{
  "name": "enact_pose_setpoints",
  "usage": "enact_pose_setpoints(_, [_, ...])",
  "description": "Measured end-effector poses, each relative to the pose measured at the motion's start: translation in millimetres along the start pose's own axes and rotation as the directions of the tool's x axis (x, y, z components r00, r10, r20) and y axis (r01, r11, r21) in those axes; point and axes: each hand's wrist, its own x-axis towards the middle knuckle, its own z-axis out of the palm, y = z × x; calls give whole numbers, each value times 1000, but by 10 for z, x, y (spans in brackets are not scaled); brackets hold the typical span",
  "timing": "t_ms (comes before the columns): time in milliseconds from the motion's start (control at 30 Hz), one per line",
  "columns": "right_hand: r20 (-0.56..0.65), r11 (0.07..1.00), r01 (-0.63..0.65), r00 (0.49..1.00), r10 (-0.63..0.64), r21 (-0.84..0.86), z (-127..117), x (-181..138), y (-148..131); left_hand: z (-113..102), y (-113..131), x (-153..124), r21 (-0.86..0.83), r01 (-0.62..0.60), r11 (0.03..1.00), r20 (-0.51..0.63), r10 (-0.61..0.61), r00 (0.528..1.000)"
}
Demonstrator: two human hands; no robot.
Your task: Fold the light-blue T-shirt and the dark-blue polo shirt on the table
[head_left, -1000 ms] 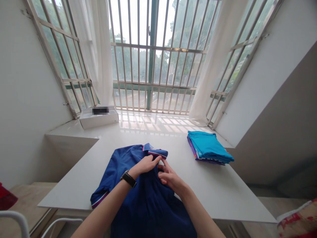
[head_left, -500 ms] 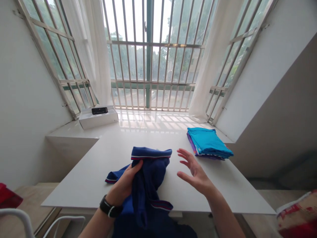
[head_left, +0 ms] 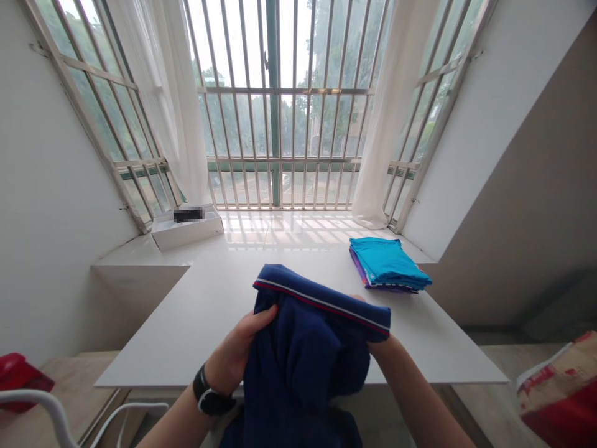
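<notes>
A navy polo shirt [head_left: 308,354], its collar edged with white and red stripes, is held up at the near side of the white table [head_left: 186,336]. My left hand [head_left: 245,339] grips the cloth under the left end of the collar, thumb in front. Behind the right end of the collar is my right hand [head_left: 380,350], closed on the shirt and mostly covered by it. The collar stretches between both hands, tilting down to the right. Below, the body of the shirt hangs in loose folds past the table's front edge.
A stack of folded clothes [head_left: 389,264], bright blue on top, lies at the table's back right. On the sill at the left stands a white box [head_left: 189,233] with a dark object on it. A red and tan bag [head_left: 559,392] is at the lower right. Barred windows rise behind.
My right hand, open and apart from the shirt before, has moved left and taken hold of the collar's right side. The collar is now raised and spread wider.
</notes>
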Motion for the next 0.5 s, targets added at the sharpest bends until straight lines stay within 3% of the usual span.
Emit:
enact_pose_setpoints(67, [-234,989,7,972,27,144,-79,-3,-180,-73,-104,-46,-34,35,999,11,-34,999])
enact_pose_setpoints(133, [-402,969,10,911,93,246,-123,7,-405,-121,-233,-110,3,102,995,64,-102,993])
enact_pose_setpoints(200, [-522,974,36,849,87,222,-132,-1,-652,-138,-324,-198,110,147,983,127,-161,979])
enact_pose_setpoints(267, [-538,991,104,842,-41,88,-118,-45,-898,-144,-299,-307,217,116,969,138,-148,979])
enact_pose_setpoints(367, [-489,965,202,833,-258,-164,-77,-108,-1249,-189,43,-434,317,-57,947,20,53,998])
enact_pose_setpoints(433, [-501,898,238,763,-408,-369,-64,-30,-1467,-259,439,-409,396,-202,896,-82,253,964])
enact_pose_setpoints(500, [-440,764,292,677,-590,-575,-88,220,-1643,-362,876,-240,535,-275,799,-111,389,914])
